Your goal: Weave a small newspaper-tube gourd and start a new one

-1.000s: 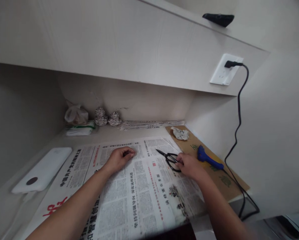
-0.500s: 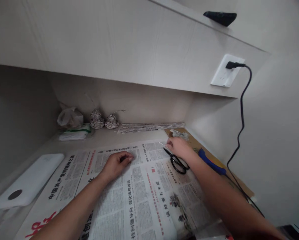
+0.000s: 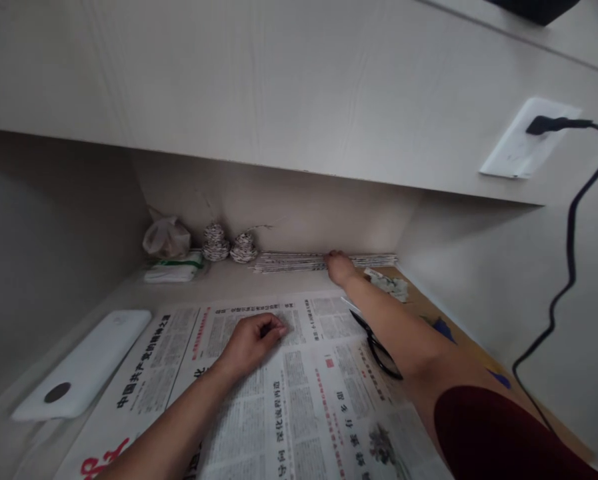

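Note:
My right hand [image 3: 339, 267] is at the back of the surface, its fingers bent down on a bundle of thin rolled-newspaper sticks [image 3: 293, 261]. Whether it grips one stick or several is hidden. My left hand [image 3: 255, 339] rests on the spread newspaper [image 3: 259, 413] with fingers curled and thumb near the forefinger; nothing shows in it. Black-handled scissors [image 3: 383, 357] lie on the newspaper, partly under my right forearm. Close to their tip is a thin white stick [image 3: 349, 305].
Two woven gourd shapes [image 3: 215, 243] stand at the back left, beside a plastic bag [image 3: 167, 238] and a white-green packet [image 3: 173, 267]. A white power bank [image 3: 83, 367] lies at left. Crumpled paper [image 3: 389, 287] sits on a brown board [image 3: 423, 303]. A black cable [image 3: 571, 247] hangs right.
My right hand has moved from beside the scissors to the paper sticks at the back. My left hand keeps its place on the newspaper. The view has shifted left.

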A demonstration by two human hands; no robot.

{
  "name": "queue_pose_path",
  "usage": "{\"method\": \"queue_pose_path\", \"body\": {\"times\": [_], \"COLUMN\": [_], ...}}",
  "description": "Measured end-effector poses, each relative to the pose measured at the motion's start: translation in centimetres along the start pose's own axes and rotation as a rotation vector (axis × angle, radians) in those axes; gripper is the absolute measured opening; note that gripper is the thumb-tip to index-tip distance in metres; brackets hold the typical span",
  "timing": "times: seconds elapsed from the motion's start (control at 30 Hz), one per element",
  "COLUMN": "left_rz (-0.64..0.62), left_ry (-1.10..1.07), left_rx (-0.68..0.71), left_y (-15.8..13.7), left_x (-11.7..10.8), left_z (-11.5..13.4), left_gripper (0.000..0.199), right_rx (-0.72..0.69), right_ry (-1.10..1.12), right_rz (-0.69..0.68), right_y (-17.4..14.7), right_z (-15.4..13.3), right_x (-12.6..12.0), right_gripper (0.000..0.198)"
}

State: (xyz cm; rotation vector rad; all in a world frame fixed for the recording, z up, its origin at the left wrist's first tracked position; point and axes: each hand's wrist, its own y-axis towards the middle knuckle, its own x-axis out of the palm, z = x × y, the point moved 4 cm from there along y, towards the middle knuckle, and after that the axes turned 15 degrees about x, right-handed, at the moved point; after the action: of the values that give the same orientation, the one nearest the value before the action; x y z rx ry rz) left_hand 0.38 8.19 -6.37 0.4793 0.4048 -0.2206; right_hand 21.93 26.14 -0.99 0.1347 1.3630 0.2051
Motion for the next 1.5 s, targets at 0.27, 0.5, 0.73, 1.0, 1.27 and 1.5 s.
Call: {"method": "queue_pose_path", "body": {"times": [0.27, 0.5, 0.73, 1.0, 1.27, 1.5], "left_rz": [0.008, -0.001, 0.007, -0.001, -0.001, -0.005], "left_ry": [0.002, 0.005, -0.019, -0.011, -0.008, 0.011], "left_rx": [0.009, -0.006, 0.012, -0.021, -0.019, -0.028], "left_y": [0.1, 0.1, 0.0, 0.0, 0.1, 0.1], "left_x": [0.1, 0.1, 0.1, 0.1, 0.0, 0.0], "left_z": [0.1, -0.1, -0.4, -0.2, -0.1, -0.4], "left_gripper": [0.019, 0.019, 0.018, 0.019, 0.022, 0.023], "right_rx": [-0.013, -0.017, -0.025, 0.002, -0.041, -0.035], "right_ry": [-0.05, -0.058, -0.055, -0.059, -0.074, -0.104], "right_rz": [0.006, 0.024, 0.007, -0.027, -0.011, 0.014], "right_y": [0.3, -0.2, 0.5, 0.8, 1.1, 0.9], "right_z": [0.0, 0.5, 0.7, 0.8, 1.1, 2.0], "right_x": [0.2, 0.1, -0.6, -0.3, 0.1, 0.0], "right_gripper": [0.032, 0.032, 0.032, 0.032, 0.032, 0.031]}}
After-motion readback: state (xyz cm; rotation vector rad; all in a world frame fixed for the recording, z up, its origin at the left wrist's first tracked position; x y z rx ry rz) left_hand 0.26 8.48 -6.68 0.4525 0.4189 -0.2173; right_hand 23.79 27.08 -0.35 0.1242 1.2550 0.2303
